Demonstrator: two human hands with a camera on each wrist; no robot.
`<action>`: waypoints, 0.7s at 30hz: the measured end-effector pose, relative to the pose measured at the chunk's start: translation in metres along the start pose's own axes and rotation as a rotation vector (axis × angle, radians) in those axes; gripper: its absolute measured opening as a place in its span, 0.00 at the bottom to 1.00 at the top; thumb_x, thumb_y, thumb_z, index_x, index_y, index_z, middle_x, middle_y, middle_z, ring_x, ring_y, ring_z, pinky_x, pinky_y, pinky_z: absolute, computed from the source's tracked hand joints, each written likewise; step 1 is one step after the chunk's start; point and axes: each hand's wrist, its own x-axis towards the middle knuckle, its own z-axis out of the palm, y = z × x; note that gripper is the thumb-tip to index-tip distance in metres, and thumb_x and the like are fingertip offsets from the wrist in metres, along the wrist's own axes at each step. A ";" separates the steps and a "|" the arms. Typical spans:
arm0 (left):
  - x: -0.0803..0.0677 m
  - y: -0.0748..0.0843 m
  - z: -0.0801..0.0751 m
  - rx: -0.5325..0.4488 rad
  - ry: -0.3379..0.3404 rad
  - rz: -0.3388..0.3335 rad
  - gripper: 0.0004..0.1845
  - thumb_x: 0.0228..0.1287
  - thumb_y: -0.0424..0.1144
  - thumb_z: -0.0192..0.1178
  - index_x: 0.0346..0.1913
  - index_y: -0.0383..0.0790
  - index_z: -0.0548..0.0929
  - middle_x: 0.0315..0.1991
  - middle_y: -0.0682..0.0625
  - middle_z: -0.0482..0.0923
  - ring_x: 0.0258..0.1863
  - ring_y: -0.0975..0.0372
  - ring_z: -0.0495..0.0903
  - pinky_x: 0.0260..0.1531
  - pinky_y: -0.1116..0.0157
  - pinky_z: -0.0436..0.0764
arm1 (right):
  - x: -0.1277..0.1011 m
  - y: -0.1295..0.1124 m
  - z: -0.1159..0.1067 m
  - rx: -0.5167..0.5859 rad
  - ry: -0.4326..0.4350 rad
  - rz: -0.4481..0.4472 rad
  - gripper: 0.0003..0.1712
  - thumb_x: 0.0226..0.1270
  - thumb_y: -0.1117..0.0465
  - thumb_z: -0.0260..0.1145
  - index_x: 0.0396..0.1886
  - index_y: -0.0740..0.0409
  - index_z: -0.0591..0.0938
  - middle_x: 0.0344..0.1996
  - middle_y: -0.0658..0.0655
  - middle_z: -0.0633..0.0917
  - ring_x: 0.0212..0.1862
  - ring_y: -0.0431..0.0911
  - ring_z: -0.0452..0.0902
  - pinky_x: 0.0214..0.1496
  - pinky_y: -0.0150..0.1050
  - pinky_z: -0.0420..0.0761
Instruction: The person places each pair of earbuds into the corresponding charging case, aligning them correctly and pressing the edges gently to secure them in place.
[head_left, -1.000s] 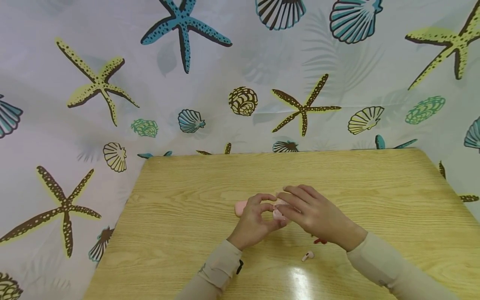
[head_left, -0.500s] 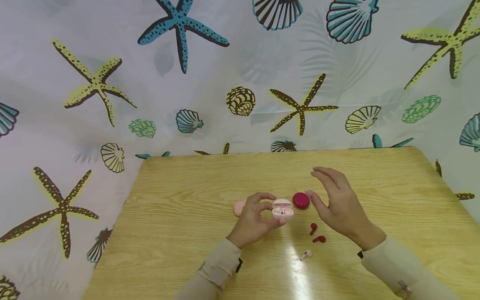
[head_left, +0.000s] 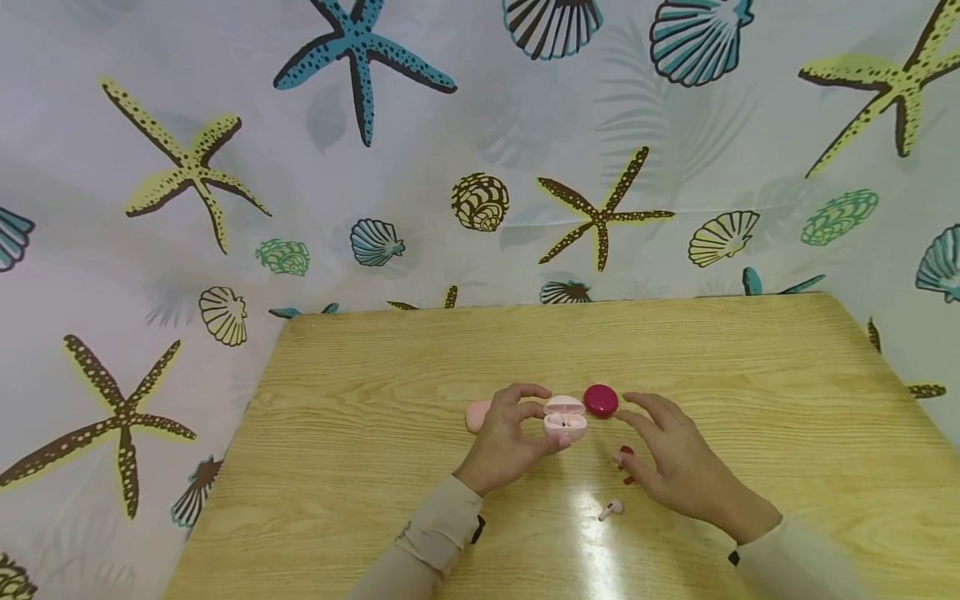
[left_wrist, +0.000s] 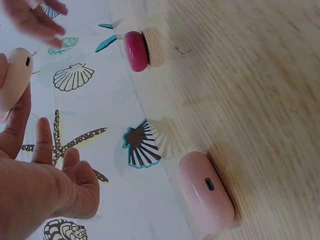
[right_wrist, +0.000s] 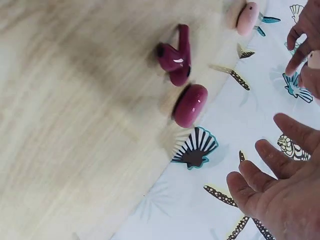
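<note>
My left hand (head_left: 510, 437) holds a pale pink earbud case (head_left: 564, 428) above the table, its lid raised. Something whitish sits inside the case, too small to make out well. My right hand (head_left: 686, 462) hovers with spread, slightly bent fingers over two dark red earbuds (right_wrist: 172, 57), holding nothing; in the head view it partly covers them. Just beyond its fingertips lies a closed magenta earbud case (head_left: 601, 401). Nearer the body, a white-pink earbud (head_left: 611, 509) lies on the wood.
Behind the left hand rests another pink case (head_left: 477, 416), closed, partly hidden in the head view; the left wrist view shows that pink case (left_wrist: 206, 192) whole. A wooden table (head_left: 360, 358) bears everything. A curtain with sea-shell prints (head_left: 420, 150) hangs at its far edge.
My right hand has left the pale pink case, whose open lid now shows, swung right and come down over the red earbuds. The left hand has stayed nearly still.
</note>
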 end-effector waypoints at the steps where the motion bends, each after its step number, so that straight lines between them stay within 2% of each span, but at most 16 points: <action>1: 0.000 0.000 0.000 -0.004 0.000 -0.002 0.11 0.54 0.42 0.70 0.37 0.38 0.86 0.58 0.52 0.72 0.66 0.54 0.63 0.65 0.49 0.62 | -0.005 0.000 0.003 -0.004 -0.025 -0.006 0.27 0.49 0.61 0.75 0.51 0.64 0.79 0.57 0.67 0.76 0.58 0.64 0.71 0.52 0.64 0.73; 4: 0.000 -0.001 0.001 -0.010 0.000 -0.006 0.11 0.54 0.41 0.70 0.37 0.37 0.86 0.58 0.52 0.72 0.66 0.54 0.63 0.66 0.50 0.61 | -0.020 0.000 0.012 -0.007 -0.097 -0.006 0.25 0.50 0.58 0.74 0.49 0.60 0.80 0.59 0.67 0.75 0.59 0.68 0.69 0.51 0.69 0.70; 7: 0.000 -0.001 0.001 -0.001 0.006 0.004 0.11 0.54 0.41 0.70 0.36 0.37 0.86 0.57 0.51 0.72 0.65 0.54 0.64 0.65 0.50 0.62 | -0.033 -0.001 0.019 -0.014 -0.137 0.014 0.21 0.52 0.55 0.73 0.46 0.56 0.82 0.60 0.65 0.74 0.61 0.69 0.66 0.52 0.69 0.67; 13: 0.000 -0.002 0.002 0.015 0.016 0.023 0.11 0.53 0.41 0.71 0.36 0.37 0.86 0.57 0.50 0.73 0.65 0.53 0.65 0.64 0.50 0.64 | -0.045 -0.001 0.029 -0.111 -0.106 -0.027 0.13 0.55 0.49 0.71 0.35 0.52 0.84 0.57 0.63 0.77 0.61 0.67 0.66 0.55 0.65 0.63; 21: -0.001 -0.002 0.004 -0.011 -0.001 -0.009 0.11 0.53 0.42 0.71 0.34 0.38 0.85 0.57 0.52 0.73 0.65 0.54 0.64 0.64 0.50 0.63 | -0.047 0.000 0.035 -0.154 -0.091 -0.057 0.09 0.53 0.49 0.71 0.25 0.46 0.82 0.53 0.59 0.80 0.60 0.66 0.68 0.56 0.67 0.61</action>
